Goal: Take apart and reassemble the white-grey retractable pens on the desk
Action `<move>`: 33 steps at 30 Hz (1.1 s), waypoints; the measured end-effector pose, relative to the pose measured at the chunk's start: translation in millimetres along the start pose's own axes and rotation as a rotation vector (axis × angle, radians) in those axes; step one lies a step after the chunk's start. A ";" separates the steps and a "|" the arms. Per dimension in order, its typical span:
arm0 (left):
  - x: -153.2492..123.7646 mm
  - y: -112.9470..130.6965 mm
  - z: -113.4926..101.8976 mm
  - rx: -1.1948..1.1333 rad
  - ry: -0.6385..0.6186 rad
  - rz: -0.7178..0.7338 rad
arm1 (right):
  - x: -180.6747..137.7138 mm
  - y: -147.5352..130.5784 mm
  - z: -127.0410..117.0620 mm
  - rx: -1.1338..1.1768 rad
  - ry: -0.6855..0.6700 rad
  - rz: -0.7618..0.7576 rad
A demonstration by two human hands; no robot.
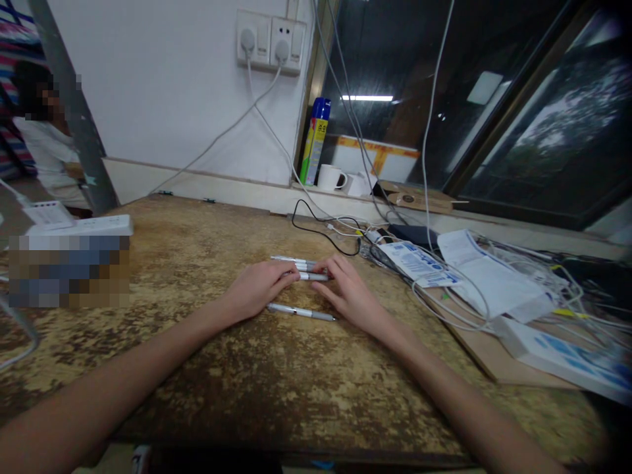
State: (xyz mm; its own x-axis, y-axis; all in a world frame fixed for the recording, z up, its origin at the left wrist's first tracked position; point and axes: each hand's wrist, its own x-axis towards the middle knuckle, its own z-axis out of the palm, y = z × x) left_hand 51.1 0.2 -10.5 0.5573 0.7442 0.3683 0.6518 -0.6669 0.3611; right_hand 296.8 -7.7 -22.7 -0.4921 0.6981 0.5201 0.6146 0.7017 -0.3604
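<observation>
My left hand (257,287) and my right hand (349,293) face each other over the middle of the worn table. Between their fingertips lies a white and grey pen (313,276); my left fingers pinch one end, and my right thumb and fingers close around the other. Just behind it is another similar pen (281,259), partly covered by my fingers. Closer to me a separate pen (302,312) rests on the wood, roughly parallel, touched by neither hand's fingertips. The fingers hide the ends of the middle pen.
Cables, a printed packet (419,263) and a white box (557,355) crowd the right side. A power strip (99,227) is at the left. A spray can (316,141) and a white mug (330,177) stand on the window ledge. A person (49,145) sits far left.
</observation>
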 end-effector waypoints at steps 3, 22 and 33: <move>0.7 0.7 -0.5 -0.007 0.012 0.004 | -0.5 -0.2 0.2 -0.024 -0.025 -0.005; 0.3 5.8 -1.3 0.040 -0.018 0.023 | 2.1 -12.3 1.6 0.137 -0.040 0.071; 1.2 9.6 -5.5 -0.061 -0.072 -0.022 | 3.3 -10.2 -1.9 0.292 -0.031 0.196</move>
State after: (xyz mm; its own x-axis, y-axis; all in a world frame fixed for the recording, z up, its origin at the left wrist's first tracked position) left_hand 55.2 -5.5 -1.9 0.5799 0.7583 0.2979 0.6334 -0.6496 0.4205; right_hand 290.1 -12.9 -15.9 -0.4031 0.8246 0.3969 0.4996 0.5617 -0.6595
